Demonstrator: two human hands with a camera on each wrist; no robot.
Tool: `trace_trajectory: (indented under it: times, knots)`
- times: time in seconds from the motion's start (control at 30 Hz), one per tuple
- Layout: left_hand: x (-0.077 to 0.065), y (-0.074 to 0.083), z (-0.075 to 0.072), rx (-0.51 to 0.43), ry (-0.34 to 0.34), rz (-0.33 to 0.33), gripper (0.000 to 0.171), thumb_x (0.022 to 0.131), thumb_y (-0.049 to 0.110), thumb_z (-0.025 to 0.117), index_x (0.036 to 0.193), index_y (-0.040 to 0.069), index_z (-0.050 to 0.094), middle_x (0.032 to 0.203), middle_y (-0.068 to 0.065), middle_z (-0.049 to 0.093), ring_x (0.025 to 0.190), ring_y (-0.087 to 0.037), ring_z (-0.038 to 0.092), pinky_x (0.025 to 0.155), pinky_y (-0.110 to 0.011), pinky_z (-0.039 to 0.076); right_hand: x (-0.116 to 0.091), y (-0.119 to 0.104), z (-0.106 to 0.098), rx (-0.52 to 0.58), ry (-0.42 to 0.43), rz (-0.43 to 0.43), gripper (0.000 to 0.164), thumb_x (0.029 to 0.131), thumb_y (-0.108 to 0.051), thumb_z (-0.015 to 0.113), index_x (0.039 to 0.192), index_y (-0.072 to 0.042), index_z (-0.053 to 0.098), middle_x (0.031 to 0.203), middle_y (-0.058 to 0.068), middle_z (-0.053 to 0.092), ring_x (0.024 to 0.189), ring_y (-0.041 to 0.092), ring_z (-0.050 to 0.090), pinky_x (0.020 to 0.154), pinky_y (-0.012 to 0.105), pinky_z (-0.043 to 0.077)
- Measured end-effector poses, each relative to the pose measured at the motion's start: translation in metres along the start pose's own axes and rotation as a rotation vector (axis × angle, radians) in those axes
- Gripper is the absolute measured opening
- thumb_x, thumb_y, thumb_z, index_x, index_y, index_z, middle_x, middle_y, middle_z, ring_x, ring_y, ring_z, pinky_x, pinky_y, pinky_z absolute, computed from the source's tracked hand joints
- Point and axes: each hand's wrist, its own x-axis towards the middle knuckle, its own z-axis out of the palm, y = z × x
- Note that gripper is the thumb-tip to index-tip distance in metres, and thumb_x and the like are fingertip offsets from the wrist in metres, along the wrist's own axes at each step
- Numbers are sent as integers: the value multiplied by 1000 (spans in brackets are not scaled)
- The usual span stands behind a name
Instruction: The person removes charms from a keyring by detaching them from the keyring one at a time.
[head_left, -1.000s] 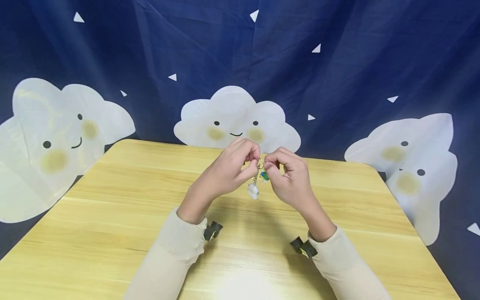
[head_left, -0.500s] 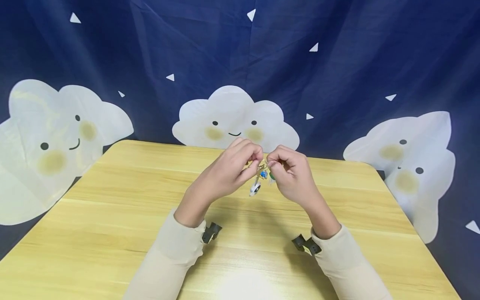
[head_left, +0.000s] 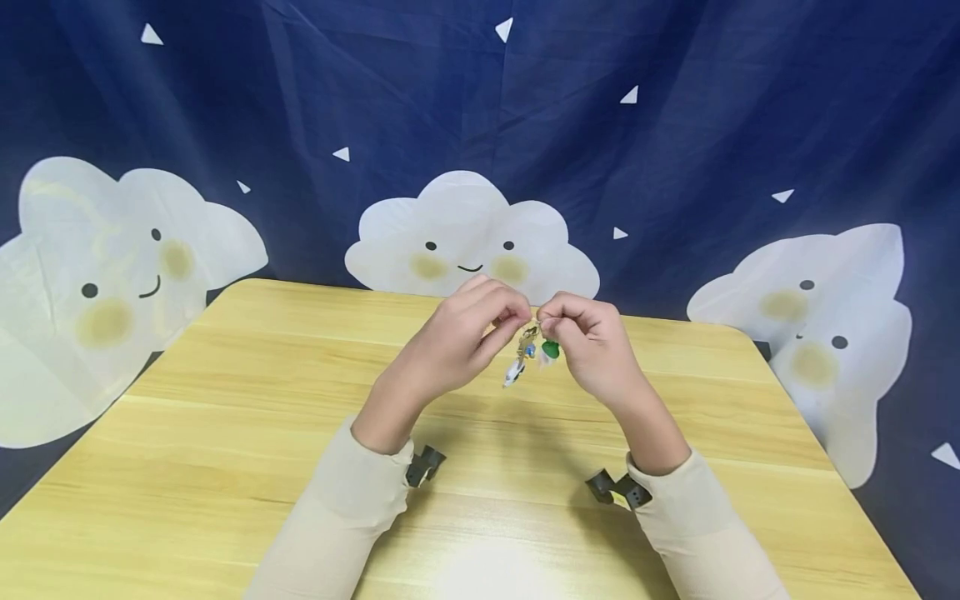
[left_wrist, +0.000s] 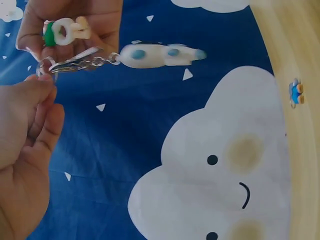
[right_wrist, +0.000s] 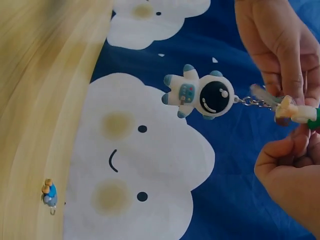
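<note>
A white astronaut keychain [right_wrist: 215, 97] hangs by its chain [left_wrist: 90, 64] between the hands, above the table. At the top of that chain, the left hand [head_left: 465, 342] pinches the metal ring [left_wrist: 47, 65] between thumb and index finger. Close beside it, the right hand [head_left: 592, 350] has its thumb and curled index finger together, pinching the top of a small charm [head_left: 551, 348] with green and white parts. This charm dangles just below the right fingertips. Whether it is joined to the ring is hidden by the fingers.
A small blue figure charm [left_wrist: 296, 92] with a loop lies on the wooden table [head_left: 300, 400], near its far edge. Behind the table hangs a dark blue curtain [head_left: 420, 83] printed with white clouds. Wrist cameras sit on both sleeves.
Both hands have shifted slightly right, and their fingertips are closer together. The astronaut has swung and turned. The green charm has moved a little right with the right hand.
</note>
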Motion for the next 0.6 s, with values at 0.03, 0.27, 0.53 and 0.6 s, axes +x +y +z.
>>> trace_trajectory:
  times: [0.03,0.27,0.53,0.6]
  knots:
    - [0,0,1,-14,13,-18,3,97,-1,67,99,1,66,92,-6,68,86,-19,58,80,-30,47,0,-1,-1,12,-4,5,21,88,9,46,78,3,64,67,3,51,61,18,44,56,25,38]
    - [-2,0,12,-81,46,-162,5,97,5,68,100,2,71,89,-3,69,80,-14,59,72,-25,49,0,-2,-3,15,-2,-21,23,89,11,48,80,2,67,70,4,56,65,16,50,58,26,43]
    - [-4,0,14,-86,44,-222,6,99,7,67,99,2,71,89,-4,70,79,-13,59,69,-25,50,-1,-2,-8,-67,-13,-85,22,90,10,52,78,-2,66,70,3,53,65,17,48,55,26,40]
    - [-3,-1,14,-82,51,-213,5,98,6,66,98,1,69,88,-5,69,77,-14,57,67,-26,48,-1,-1,-9,-122,-9,-108,24,89,10,53,77,-6,66,70,1,54,64,16,48,55,25,40]
